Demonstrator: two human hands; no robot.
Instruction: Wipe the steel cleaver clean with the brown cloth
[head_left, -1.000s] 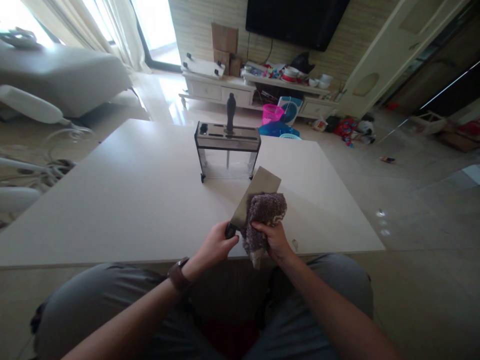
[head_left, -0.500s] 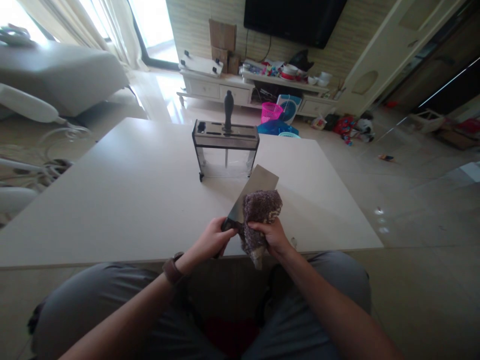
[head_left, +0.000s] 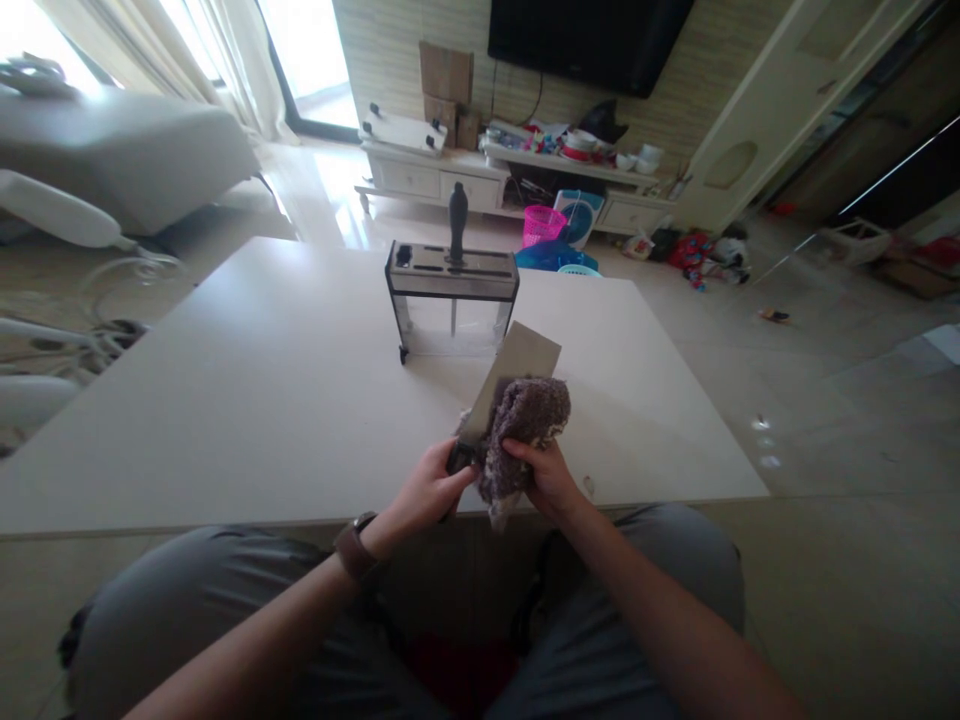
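My left hand point(head_left: 435, 483) is closed around the black handle of a cleaver point(head_left: 520, 352), whose wide steel blade points up and away over the table. In my right hand point(head_left: 546, 472) is a fluffy purple-brown cloth point(head_left: 529, 412), bunched up and pressed against the lower blade near the handle. My right thumb lies on top of the cloth, and its other fingers are hidden beneath. Part of the cloth shows on the blade's left side too. Just beyond the blade tip stands a knife holder point(head_left: 453, 268) with clear sides and a black-handled tool upright in its top.
Both hands work above the near edge of a white table point(head_left: 300, 400). Against the far wall is a low white cabinet point(head_left: 409, 178) below a television point(head_left: 589, 40). A pink basket point(head_left: 541, 224) stands on the floor behind the table. White chairs point(head_left: 60, 210) are at the left.
The cloth has shifted slightly and folded around the blade's base, now showing on its left side. My left hand and the cleaver have moved a little to the right.
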